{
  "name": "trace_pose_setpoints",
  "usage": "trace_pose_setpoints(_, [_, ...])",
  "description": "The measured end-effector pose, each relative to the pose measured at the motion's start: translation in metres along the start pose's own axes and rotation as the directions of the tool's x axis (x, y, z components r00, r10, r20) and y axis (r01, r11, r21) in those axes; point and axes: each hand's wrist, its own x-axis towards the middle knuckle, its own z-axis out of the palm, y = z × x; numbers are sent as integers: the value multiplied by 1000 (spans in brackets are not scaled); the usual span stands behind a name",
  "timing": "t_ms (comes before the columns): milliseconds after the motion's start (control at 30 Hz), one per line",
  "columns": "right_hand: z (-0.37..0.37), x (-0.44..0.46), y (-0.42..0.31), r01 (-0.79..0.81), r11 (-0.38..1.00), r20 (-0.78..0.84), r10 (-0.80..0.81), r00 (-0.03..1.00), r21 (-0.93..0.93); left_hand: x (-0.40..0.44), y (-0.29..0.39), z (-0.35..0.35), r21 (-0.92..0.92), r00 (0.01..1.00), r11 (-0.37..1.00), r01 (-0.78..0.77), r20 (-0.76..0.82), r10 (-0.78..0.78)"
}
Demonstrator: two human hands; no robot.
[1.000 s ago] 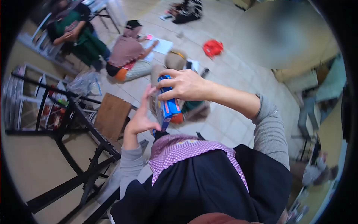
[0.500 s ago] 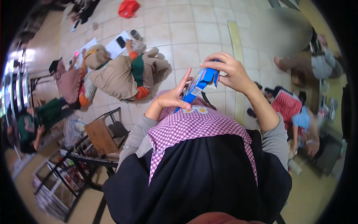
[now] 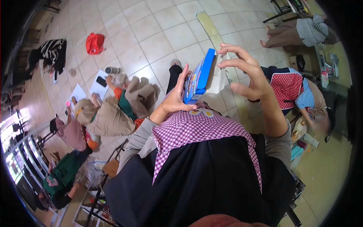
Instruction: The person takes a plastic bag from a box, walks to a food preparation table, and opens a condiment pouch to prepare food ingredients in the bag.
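Note:
My left hand point(image 3: 174, 99) holds a small blue cardboard box point(image 3: 200, 77) with colourful print, its thumb low and fingers behind the box. A pale, greyish-white surface point(image 3: 217, 77) shows on the box's right side; whether it is a lifted flap or the inside, I cannot tell. Close to that side is my right hand point(image 3: 247, 72), fingers curved and spread apart, thumb separate. Its fingertips are at or near the pale edge, and contact is unclear. Below the hands lies my purple checked apron point(image 3: 204, 126) with a flower patch.
Several people sit on the tiled floor at left, near papers, a phone point(image 3: 101, 81) and a grey tumbler point(image 3: 113, 70). A red bag point(image 3: 95, 43) lies farther off. At right are a person in a red dotted apron point(image 3: 286, 90) and another in stripes point(image 3: 312, 31).
My right hand has opened from its grip on the box's end and moved right. The box's pale side now shows. The head view has turned, shifting the surroundings.

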Motion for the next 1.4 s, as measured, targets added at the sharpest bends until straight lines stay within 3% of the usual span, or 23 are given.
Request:
trace_pose_setpoints(33, [-14, 10, 14, -5, 1000, -10, 5, 1000, -11, 21, -2, -9, 11, 1000, 1000, -5, 8, 5])
trace_pose_setpoints(100, [-46, 34, 45, -44, 969, 79, 65, 995, -244, 69, -4, -32, -12, 999, 1000, -28, 24, 28])
trace_pose_setpoints(167, [-70, 69, 64, -135, 957, 52, 153, 987, -257, 118, -1, -52, -16, 999, 999, -31, 32, 31])
trace_pose_setpoints(233, [-98, 109, 77, -260, 906, 167, 328, 930, -334, 163, 12, -75, -26, 999, 1000, -16, 48, 17])
trace_pose_setpoints(367, [-134, 169, 104, -204, 935, 122, 247, 961, -290, 241, 31, -119, -32, 981, 999, -22, 194, 28])
trace_pose_setpoints(433, [-153, 194, 119, -4, 924, 194, 85, 977, -382, 268, 45, -136, -139, 956, 973, 185, 254, -145])
trace_pose_setpoints(567, [-175, 241, 142, -40, 967, 205, 94, 974, -253, 311, 63, -179, -133, 905, 942, 309, 344, -248])
trace_pose_setpoints(667, [-183, 270, 153, -56, 971, 238, 113, 965, -232, 331, 74, -201, -112, 903, 948, 299, 354, -243])
trace_pose_setpoints(733, [-195, 297, 166, -122, 969, 420, 205, 884, -215, 352, 68, -222, -40, 905, 976, 214, 384, -183])
trace_pose_setpoints(767, [-198, 308, 177, -110, 972, 428, 192, 883, -210, 363, 66, -232, -36, 910, 977, 212, 371, -184])
trace_pose_setpoints(867, [-198, 339, 207, 90, 941, 476, 81, 876, -327, 388, 64, -265, 34, 905, 990, 138, 401, -140])
trace_pose_setpoints(933, [-206, 367, 238, 186, 848, 627, 202, 753, -497, 416, 56, -289, 57, 910, 991, 125, 391, -137])
trace_pose_setpoints(967, [-211, 379, 259, 238, 834, 641, 167, 749, -497, 432, 52, -301, 74, 910, 991, 114, 393, -134])
trace_pose_setpoints(1033, [-217, 405, 302, 276, 889, 735, 93, 671, -365, 456, 55, -322, 46, 907, 978, 202, 367, -205])
trace_pose_setpoints(1100, [-228, 448, 328, 232, 922, 726, 71, 684, -309, 483, 66, -349, 41, 931, 983, 178, 318, -182])
trace_pose_setpoints(1133, [-233, 469, 338, 283, 907, 737, 43, 674, -312, 494, 69, -361, 21, 931, 977, 212, 299, -208])
trace_pose_setpoints(1200, [-237, 512, 356, 192, 932, 776, 129, 617, -308, 512, 78, -382, -36, 934, 963, 268, 254, -250])
trace_pose_setpoints(1367, [-230, 595, 404, 271, 936, 848, 50, 528, -224, 532, 83, -435, -33, 966, 971, 237, 110, -232])
trace_pose_setpoints(1400, [-225, 608, 419, 363, 923, 823, -108, 557, -125, 536, 87, -449, 11, 968, 970, 242, 60, -242])
